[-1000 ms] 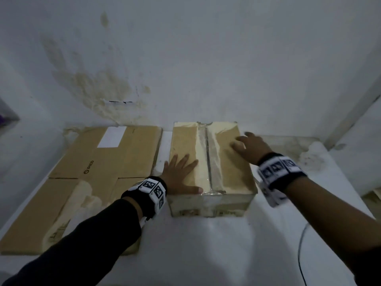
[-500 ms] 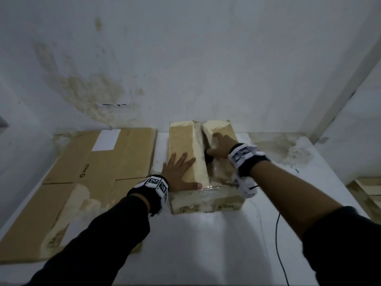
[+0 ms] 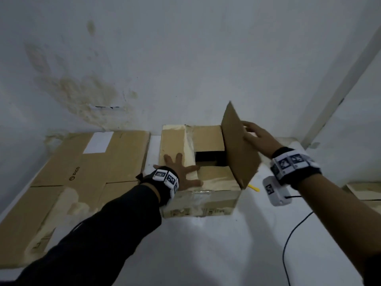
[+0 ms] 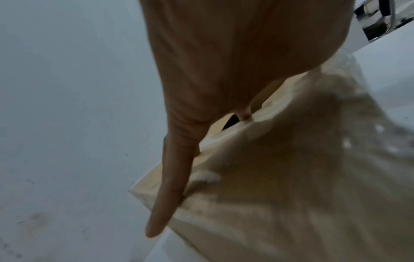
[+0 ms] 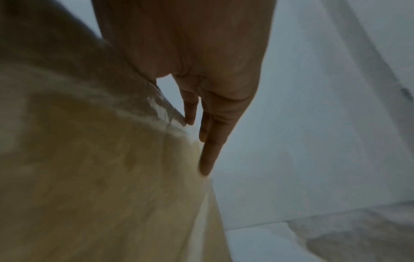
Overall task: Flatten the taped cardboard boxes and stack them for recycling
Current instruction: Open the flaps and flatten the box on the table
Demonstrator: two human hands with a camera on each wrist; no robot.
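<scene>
A taped cardboard box (image 3: pixel 201 200) stands on the white table (image 3: pixel 206 244) against the wall. My left hand (image 3: pixel 181 171) lies flat on its left top flap (image 3: pixel 174 141) with spread fingers (image 4: pixel 170 186) pressing the cardboard (image 4: pixel 280 195). The right top flap (image 3: pixel 240 147) stands raised, tilted outward, and the dark inside of the box shows. My right hand (image 3: pixel 255 135) is behind that flap, with straight fingers (image 5: pixel 208 150) against its outer face (image 5: pixel 89 159). The right thumb is hidden.
Flattened cardboard (image 3: pixel 82 172) lies on the table left of the box. A small yellow object (image 3: pixel 254 188) lies right of the box under the raised flap. More cardboard (image 3: pixel 362 191) shows at the right edge. A black cable (image 3: pixel 288 240) trails over the table.
The right flap, flat a second ago, has swung up and outward. My right hand went from the middle seam to the flap's outer side. The left hand stayed pressing.
</scene>
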